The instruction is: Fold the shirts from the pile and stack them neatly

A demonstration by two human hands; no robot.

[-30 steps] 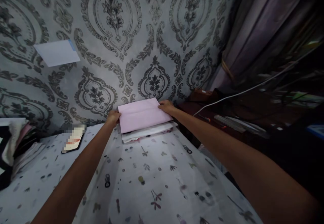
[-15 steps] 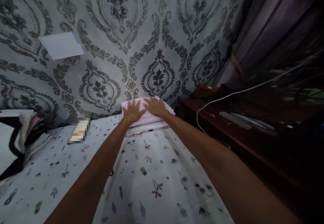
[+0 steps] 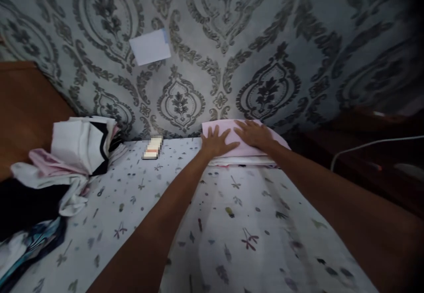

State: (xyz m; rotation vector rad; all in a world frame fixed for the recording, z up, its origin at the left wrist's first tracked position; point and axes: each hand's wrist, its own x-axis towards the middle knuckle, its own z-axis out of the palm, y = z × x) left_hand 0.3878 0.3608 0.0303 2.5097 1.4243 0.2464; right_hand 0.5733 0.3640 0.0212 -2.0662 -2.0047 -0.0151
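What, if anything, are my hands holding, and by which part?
Nothing is gripped: the left hand and right hand rest spread on the pink cloth.

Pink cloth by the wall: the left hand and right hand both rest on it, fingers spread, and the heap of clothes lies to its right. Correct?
Not quite: the heap of clothes lies to its left, as the head view shows. The left hand and right hand do rest on the pink cloth.

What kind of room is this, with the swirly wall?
Probably a bedroom: a bedsheet with little printed shapes is spread out, a pink cloth tops a folded stack near the patterned wall, and heaped cloth lies to the left.
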